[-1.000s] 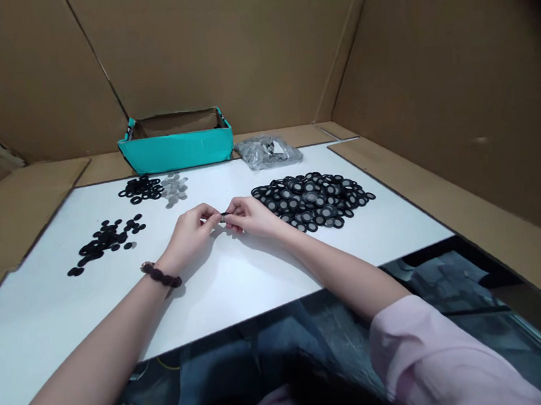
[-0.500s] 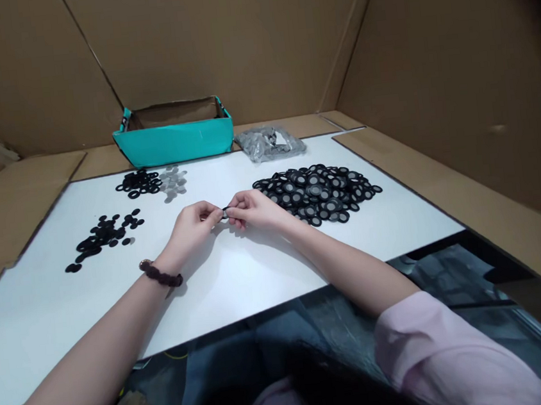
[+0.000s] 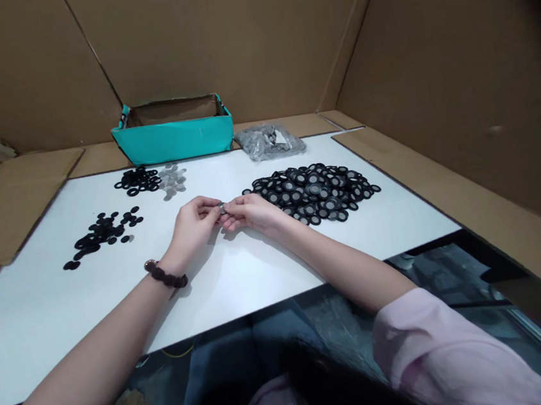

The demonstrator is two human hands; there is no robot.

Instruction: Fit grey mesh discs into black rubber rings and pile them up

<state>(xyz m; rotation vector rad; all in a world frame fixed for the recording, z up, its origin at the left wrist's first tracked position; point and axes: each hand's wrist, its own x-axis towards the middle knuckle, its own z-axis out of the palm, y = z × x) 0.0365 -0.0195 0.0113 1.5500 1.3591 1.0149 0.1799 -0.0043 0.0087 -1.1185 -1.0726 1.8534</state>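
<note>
My left hand point(image 3: 199, 225) and my right hand point(image 3: 252, 213) meet over the middle of the white board. Between their fingertips they pinch a small grey disc point(image 3: 222, 209) with a dark edge, mostly covered by the fingers. Just right of my right hand spreads a large heap of black rings with grey centres point(image 3: 315, 191). Left of my left hand lies a scatter of black discs point(image 3: 102, 232). Farther back are a small pile of open black rings point(image 3: 137, 181) and, beside it, some translucent grey discs point(image 3: 171, 180).
A turquoise box point(image 3: 174, 140) stands at the back edge of the white board point(image 3: 225, 278). To its right lies a clear plastic bag point(image 3: 270, 142) with grey contents. Cardboard walls point(image 3: 258, 42) enclose the back and sides.
The pinched piece now shows more of its grey face. My right hand has shifted slightly left and its fingers have turned. Another ringed disc shows at the left end of the heap.
</note>
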